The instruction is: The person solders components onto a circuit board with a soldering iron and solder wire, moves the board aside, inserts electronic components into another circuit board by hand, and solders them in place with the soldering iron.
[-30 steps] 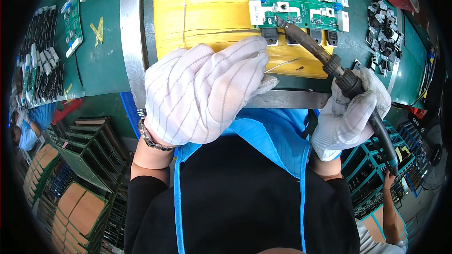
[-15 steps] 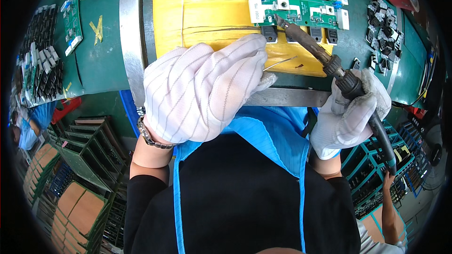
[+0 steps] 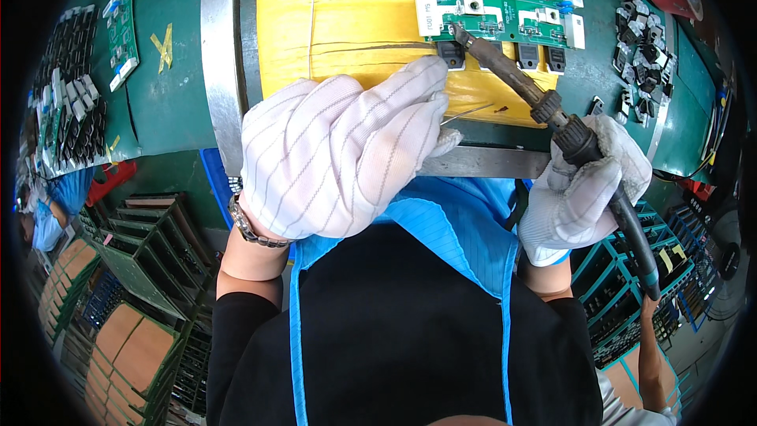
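My right hand (image 3: pixel 579 201), in a white striped glove, grips a soldering iron (image 3: pixel 516 75). The iron's tip touches, or hovers just over, the lower left edge of a green circuit board (image 3: pixel 493 9), next to a white block component. My left hand (image 3: pixel 339 154), also gloved, rests at the yellow surface with its fingers pressed together. From between its fingers and thumb a thin solder wire (image 3: pixel 471 112) sticks out to the right. Black transistors (image 3: pixel 451 55) project from the board's near edge, close to my left fingertips.
Yellow wrapping (image 3: pixel 355 8) lies under the board, with a metal edge (image 3: pixel 481 162) in front. Loose black components (image 3: pixel 643 51) are heaped at right. More boards (image 3: pixel 121 35) and stacked parts (image 3: pixel 71 95) sit at left. Racks (image 3: pixel 150 248) stand below; another person's arm (image 3: pixel 650 355) shows lower right.
The iron's tip has shifted slightly left, and my right hand moved a little left with it. The solder wire's visible end has dipped slightly; my left hand stays nearly still.
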Tool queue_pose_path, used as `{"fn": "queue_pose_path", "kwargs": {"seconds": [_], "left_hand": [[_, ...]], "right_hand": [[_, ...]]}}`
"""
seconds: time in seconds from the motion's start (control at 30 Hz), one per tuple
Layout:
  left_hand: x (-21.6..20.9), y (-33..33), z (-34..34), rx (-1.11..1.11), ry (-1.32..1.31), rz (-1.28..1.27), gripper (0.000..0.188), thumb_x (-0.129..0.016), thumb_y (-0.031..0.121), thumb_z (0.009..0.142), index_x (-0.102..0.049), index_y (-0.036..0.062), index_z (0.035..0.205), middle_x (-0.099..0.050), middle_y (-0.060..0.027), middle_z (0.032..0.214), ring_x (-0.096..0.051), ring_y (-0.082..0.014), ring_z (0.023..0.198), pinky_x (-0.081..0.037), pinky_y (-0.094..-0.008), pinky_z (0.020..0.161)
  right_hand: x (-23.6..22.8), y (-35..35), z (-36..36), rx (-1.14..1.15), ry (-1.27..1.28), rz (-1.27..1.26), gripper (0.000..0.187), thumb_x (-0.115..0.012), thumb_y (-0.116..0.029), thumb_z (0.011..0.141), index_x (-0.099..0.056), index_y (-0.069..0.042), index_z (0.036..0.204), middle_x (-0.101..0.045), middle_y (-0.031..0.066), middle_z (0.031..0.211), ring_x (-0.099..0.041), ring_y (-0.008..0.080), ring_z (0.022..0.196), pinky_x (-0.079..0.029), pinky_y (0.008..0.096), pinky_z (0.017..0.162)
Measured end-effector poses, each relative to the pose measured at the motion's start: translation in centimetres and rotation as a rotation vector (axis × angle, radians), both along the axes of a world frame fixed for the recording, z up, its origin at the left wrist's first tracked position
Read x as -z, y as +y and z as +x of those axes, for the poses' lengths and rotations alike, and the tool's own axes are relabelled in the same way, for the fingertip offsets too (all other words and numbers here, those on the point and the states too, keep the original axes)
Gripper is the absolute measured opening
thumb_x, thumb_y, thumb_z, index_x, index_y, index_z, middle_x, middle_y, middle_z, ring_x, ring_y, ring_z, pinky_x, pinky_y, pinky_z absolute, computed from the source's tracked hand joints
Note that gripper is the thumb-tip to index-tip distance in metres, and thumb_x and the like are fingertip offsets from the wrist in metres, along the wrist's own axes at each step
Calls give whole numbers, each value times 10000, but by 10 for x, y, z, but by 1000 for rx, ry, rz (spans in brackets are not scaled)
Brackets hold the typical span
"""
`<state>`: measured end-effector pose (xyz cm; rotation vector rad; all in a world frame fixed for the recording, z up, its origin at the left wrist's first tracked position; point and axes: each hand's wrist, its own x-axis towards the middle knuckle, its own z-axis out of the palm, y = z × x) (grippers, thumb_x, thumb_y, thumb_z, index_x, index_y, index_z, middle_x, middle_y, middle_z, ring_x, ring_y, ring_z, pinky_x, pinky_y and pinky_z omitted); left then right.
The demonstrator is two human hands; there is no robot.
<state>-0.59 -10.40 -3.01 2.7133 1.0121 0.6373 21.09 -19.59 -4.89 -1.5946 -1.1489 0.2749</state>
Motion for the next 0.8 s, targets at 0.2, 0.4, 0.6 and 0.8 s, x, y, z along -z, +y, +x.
{"fn": "queue_pose_path", "kwargs": {"seconds": [0.2, 0.4, 0.6, 0.8], "left_hand": [[0, 1, 2, 3, -37, -9, 186, -761, 256, 752, -698, 95, 821, -747, 24, 1111, -578, -167, 585, -449, -267, 591], [-5, 1, -5, -171, -162, 180, 150, -793, 207, 791, -730, 110, 886, -740, 12, 942, -603, -166, 688, -479, -297, 663], [3, -2, -3, -228, -190, 278, 331, -878, 53, 693, -742, 155, 976, -717, 42, 900, -597, -144, 762, -486, -295, 686], [1, -3, 1, -220, -134, 262, 364, -893, 71, 669, -763, 159, 998, -615, 72, 774, -564, -129, 729, -470, -286, 666]], "right_hand": [[-4, -1, 0, -35, -2, -30, 371, -645, -333, 906, -601, 18, 1017, -666, 161, 996, -647, 253, 916, -496, 396, 902], [0, 2, -2, -44, 16, 26, 392, -655, -358, 914, -602, 18, 1015, -671, 168, 990, -652, 254, 868, -514, 391, 850], [1, 1, -1, -52, 93, 57, 399, -661, -372, 915, -605, 11, 1015, -675, 174, 992, -653, 257, 871, -518, 390, 836], [-1, 0, 0, -22, -10, 20, 406, -668, -381, 911, -606, 8, 1006, -666, 164, 994, -648, 257, 894, -503, 399, 873]]}}
